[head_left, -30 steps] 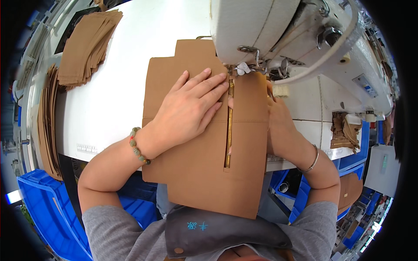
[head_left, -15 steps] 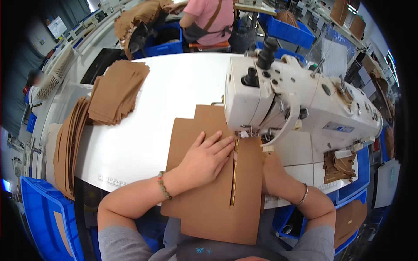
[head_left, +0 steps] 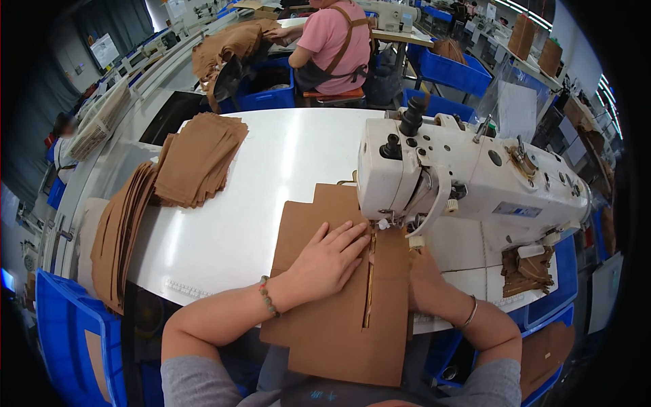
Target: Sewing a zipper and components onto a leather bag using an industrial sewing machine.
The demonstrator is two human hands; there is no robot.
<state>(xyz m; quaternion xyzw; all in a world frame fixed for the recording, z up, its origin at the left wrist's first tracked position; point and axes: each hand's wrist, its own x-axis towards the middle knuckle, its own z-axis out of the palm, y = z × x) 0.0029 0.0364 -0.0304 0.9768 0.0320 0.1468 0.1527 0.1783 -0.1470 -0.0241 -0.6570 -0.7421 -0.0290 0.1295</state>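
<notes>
A brown flat panel (head_left: 327, 349) with notched corners lies under the head of the white sewing machine (head_left: 380, 176). A gold zipper (head_left: 369, 292) runs in a long slot in it, its upper end just below the presser foot (head_left: 377, 224). My left hand (head_left: 325, 261) lies on the panel left of the slot, open, fingertips close to the foot and thumb alongside. My right hand (head_left: 426, 281) is curled at the panel's right edge, closed on it, with part of its fingers hidden. A little skin shows through the slot.
Stacks of brown pieces (head_left: 196, 159) and long strips (head_left: 119, 237) lie left on the white table (head_left: 224, 258), scraps (head_left: 525, 271) at right. Blue bins (head_left: 74, 339) flank me. A co-worker in pink (head_left: 329, 51) sits behind the table; another person (head_left: 64, 146) is at far left.
The camera has tilted up, bringing the co-workers and room into view and shifting the table scene lower. My hands keep about the same place on the panel.
</notes>
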